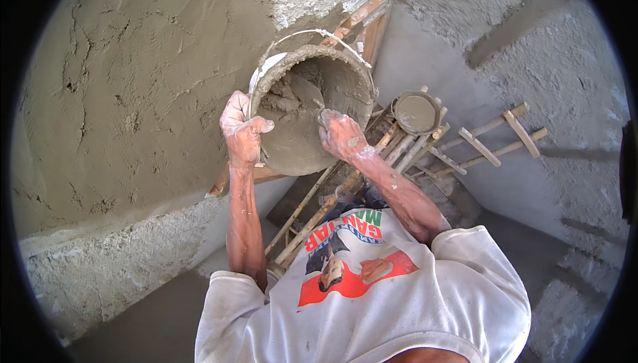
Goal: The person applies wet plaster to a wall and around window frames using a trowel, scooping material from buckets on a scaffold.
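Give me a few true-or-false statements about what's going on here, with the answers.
1. The left hand holds the bucket at its rim. True.
2. The bucket is empty. False: grey mortar is in it.
3. The right hand is down by the shirt. False: the right hand is at the bucket's opening.
4. A ladder shows right of the bucket. True.
5. The shirt is all black. False: the shirt is white with a colourful print.

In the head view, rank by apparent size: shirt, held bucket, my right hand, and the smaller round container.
1. Shirt
2. Held bucket
3. Right hand and smaller round container: too alike to rank.
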{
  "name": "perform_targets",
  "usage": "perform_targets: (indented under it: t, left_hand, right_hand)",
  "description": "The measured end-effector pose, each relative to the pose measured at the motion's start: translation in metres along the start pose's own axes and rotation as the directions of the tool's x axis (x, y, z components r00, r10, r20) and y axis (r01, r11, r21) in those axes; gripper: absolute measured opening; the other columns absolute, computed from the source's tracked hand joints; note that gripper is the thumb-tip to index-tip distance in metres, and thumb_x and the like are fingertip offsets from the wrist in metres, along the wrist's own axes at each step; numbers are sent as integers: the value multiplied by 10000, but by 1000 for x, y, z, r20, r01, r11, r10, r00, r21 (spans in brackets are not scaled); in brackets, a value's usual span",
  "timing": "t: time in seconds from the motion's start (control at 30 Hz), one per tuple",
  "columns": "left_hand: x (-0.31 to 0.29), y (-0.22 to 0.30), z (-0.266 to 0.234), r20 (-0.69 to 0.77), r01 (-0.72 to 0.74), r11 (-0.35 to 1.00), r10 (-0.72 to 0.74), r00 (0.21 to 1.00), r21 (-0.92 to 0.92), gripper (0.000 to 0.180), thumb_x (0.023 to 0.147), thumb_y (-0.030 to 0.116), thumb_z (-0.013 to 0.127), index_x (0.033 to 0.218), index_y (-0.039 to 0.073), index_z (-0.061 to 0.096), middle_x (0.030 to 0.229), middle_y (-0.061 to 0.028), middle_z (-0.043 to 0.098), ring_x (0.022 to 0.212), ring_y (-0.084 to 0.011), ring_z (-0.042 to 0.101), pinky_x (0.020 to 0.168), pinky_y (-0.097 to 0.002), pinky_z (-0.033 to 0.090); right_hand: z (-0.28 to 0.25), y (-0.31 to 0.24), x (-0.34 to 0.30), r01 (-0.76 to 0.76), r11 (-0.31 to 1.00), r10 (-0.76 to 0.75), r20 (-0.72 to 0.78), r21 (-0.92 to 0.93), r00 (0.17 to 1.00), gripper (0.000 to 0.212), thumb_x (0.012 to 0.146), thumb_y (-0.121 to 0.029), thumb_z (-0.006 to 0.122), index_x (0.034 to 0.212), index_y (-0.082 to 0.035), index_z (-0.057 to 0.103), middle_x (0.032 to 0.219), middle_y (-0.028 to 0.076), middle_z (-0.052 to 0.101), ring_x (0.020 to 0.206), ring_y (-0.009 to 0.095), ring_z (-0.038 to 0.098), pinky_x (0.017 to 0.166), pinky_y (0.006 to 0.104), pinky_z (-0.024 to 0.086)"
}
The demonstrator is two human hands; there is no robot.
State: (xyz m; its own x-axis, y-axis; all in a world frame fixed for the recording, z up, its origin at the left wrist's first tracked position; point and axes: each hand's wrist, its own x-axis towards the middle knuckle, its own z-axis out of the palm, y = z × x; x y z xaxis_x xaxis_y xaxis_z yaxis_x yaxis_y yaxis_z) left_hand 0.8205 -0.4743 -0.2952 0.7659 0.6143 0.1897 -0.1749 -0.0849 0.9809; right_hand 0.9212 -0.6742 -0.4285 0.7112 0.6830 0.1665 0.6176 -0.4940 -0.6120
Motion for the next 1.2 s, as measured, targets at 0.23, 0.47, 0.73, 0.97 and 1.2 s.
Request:
perform_targets:
  t: [0.23, 0.47, 0.73, 0.97, 1.2]
  left_hand:
    - [20, -2, -27, -129, -1, 998, -7, 992, -60, 298, 621, -83, 627, 818, 93, 490, 804, 65, 401, 725, -72, 351, 658, -219, 360]
    - [18, 4, -6, -12, 43, 999, -43, 999, -21, 278, 628, -73, 632, 804, 94, 496, 811, 65, 429, 716, -72, 359, 648, -221, 355]
    - [8, -3, -23, -140, -67, 998, 65, 988, -8, 352, 609, -116, 632, 783, 120, 437, 796, 71, 363, 725, -74, 329, 638, -224, 326]
    - [-14, 0, -3, -126, -174, 985, 173, 977, 7, 323, 610, -76, 662, 727, 109, 423, 794, 56, 363, 739, -95, 342, 672, -250, 323]
    - [-49, -2, -3, -153, -280, 952, 297, 942, 123, 373, 613, -10, 727, 756, 138, 416, 792, 46, 413, 752, -105, 356, 696, -267, 328]
  right_hand:
    - [-48, -20, 12, 123, 944, -75, 164, -307, 984, 319, 957, -190, 581, 1191, -10, 702, 964, 193, 740, 861, 352, 748, 764, 467, 613]
    - [-92, -96, 69, 243, 810, -181, 166, -534, 969, 283, 882, -109, 666, 1123, 20, 738, 955, 180, 746, 807, 313, 764, 641, 409, 627]
    - [-36, -3, 28, 177, 885, -145, 106, -431, 984, 360, 931, -92, 607, 1249, 73, 645, 1015, 222, 715, 854, 368, 775, 697, 447, 646]
    - [-19, -9, -9, 438, 822, -349, 284, -365, 893, 399, 938, -85, 589, 1298, 87, 603, 1100, 239, 705, 878, 391, 770, 744, 467, 636]
    - [-53, 0, -13, 10, 998, -36, 463, 60, 886, 317, 895, -176, 638, 1118, 46, 675, 966, 289, 729, 910, 461, 742, 776, 515, 595]
